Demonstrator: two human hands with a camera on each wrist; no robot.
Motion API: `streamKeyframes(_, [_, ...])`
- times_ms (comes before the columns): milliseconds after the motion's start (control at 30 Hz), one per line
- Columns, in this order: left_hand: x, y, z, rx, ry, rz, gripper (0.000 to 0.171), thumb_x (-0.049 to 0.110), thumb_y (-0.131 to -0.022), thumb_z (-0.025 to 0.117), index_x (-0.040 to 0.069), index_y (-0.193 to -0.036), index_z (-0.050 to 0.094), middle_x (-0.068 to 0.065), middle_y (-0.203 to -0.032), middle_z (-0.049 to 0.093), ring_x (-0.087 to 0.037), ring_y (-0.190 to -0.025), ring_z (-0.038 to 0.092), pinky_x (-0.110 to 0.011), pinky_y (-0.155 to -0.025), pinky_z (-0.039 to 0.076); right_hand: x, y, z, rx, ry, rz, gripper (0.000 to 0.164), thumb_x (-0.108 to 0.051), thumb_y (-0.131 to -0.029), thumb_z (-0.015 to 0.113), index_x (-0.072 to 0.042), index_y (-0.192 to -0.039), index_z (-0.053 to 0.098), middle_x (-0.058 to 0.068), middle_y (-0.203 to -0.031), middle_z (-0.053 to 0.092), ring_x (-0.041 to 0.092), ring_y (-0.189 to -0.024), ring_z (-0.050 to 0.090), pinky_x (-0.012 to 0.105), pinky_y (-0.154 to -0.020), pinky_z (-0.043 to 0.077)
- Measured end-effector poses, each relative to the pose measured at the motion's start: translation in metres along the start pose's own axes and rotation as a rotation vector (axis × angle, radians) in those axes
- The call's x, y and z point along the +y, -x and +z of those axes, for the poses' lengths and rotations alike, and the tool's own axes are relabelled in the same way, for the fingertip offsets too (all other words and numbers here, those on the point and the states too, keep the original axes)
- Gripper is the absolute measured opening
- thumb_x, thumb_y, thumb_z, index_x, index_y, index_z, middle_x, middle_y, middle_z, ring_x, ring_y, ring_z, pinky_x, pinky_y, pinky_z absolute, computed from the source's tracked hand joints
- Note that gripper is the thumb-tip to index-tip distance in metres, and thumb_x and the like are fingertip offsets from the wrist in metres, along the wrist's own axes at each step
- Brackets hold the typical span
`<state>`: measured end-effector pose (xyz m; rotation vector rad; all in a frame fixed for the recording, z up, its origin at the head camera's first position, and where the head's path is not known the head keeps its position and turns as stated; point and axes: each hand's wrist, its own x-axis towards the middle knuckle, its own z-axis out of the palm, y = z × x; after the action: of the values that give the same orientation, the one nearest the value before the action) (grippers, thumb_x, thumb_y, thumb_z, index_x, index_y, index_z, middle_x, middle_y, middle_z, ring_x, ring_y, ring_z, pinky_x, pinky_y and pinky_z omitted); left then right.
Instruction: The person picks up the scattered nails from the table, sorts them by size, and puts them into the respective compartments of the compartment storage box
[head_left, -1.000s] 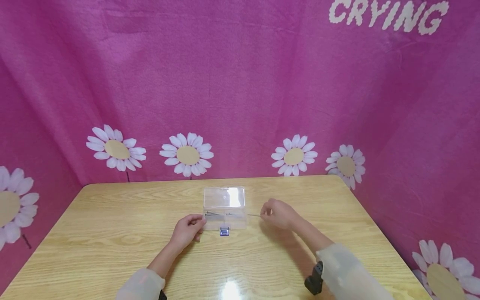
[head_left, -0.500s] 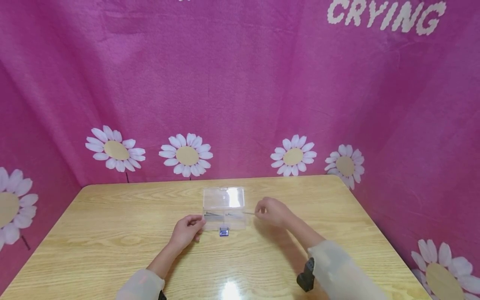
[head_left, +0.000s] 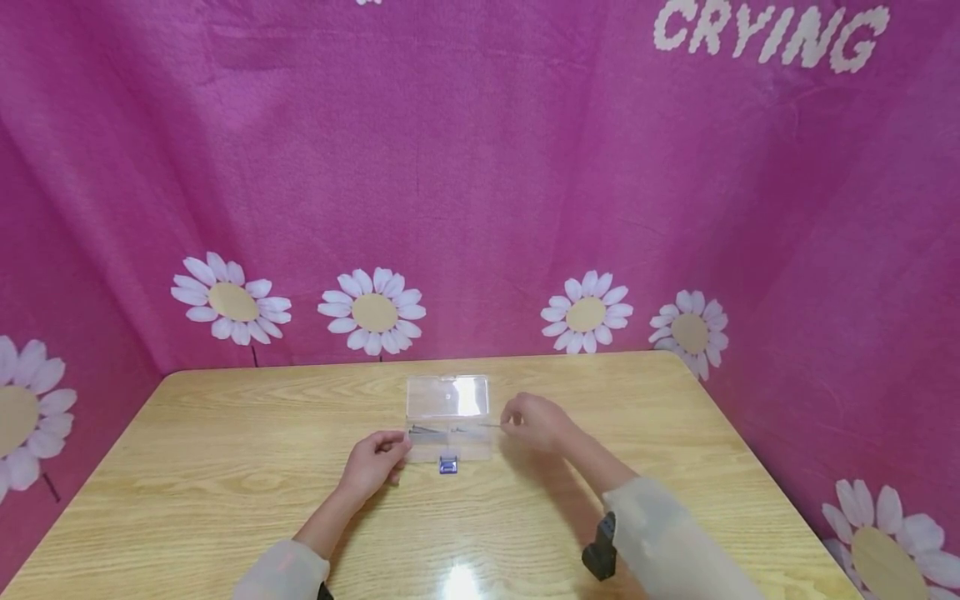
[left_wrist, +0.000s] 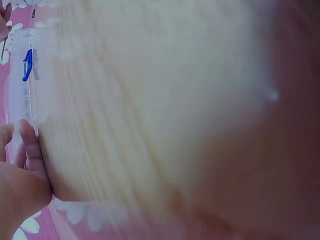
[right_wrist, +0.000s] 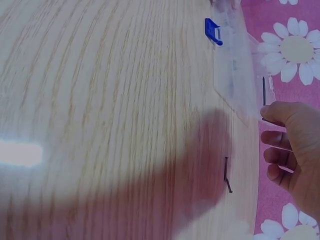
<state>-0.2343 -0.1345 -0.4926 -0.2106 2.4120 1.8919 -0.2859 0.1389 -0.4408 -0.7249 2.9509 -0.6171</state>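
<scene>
A clear plastic compartment box (head_left: 471, 451) stands on the table, its lid (head_left: 429, 397) raised at the back and its blue latch (head_left: 448, 466) at the front. Dark nails (head_left: 426, 430) lie in the left part, and smaller pieces (head_left: 459, 430) in the part beside it. My left hand (head_left: 369, 467) holds the box by its left end with curled fingers and thumb. Just off the right end, my right hand (head_left: 536, 423) pinches a nail (right_wrist: 264, 91) between thumb and finger. That nail points towards the box; in the right wrist view it stands clear of the lid.
Beneath the right hand, two more nails (right_wrist: 226, 169) lie on the wooden table (head_left: 225, 467), visible only in the right wrist view. A pink curtain with daisies (head_left: 480, 208) hangs behind and around the table.
My right hand has moved left with the nail, coming up to the right end of the box. The left hand and box have stayed in place.
</scene>
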Motion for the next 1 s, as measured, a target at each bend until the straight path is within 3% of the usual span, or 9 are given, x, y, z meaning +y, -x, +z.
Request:
streamKeyframes(567, [0.0, 0.0, 0.0, 0.003, 0.002, -0.006, 0.036, 0.016, -0.09, 0.061, -0.006, -0.118, 0.057, -0.009, -0.089, 0.059, -0.011, -0.066, 0.054, -0.023, -0.053, 0.052, -0.016, -0.009, 0.009, 0.038, -0.042, -0.003, 0.01, -0.014, -0.083, 0.062, -0.01, -0.086, 0.07, 0.0, -0.077, 0.06, 0.014, -0.073, 0.053, 0.03, -0.068, 0.048])
streamKeyframes(1000, [-0.001, -0.001, 0.0, 0.002, 0.004, -0.006, 0.037, 0.018, -0.09, 0.062, -0.005, -0.119, 0.057, -0.009, -0.088, 0.059, -0.011, -0.066, 0.054, -0.023, -0.053, 0.052, -0.025, -0.012, 0.016, -0.013, -0.097, 0.085, 0.012, -0.021, -0.088, 0.058, -0.015, -0.089, 0.068, -0.003, -0.086, 0.059, 0.013, -0.08, 0.052, 0.031, -0.077, 0.048])
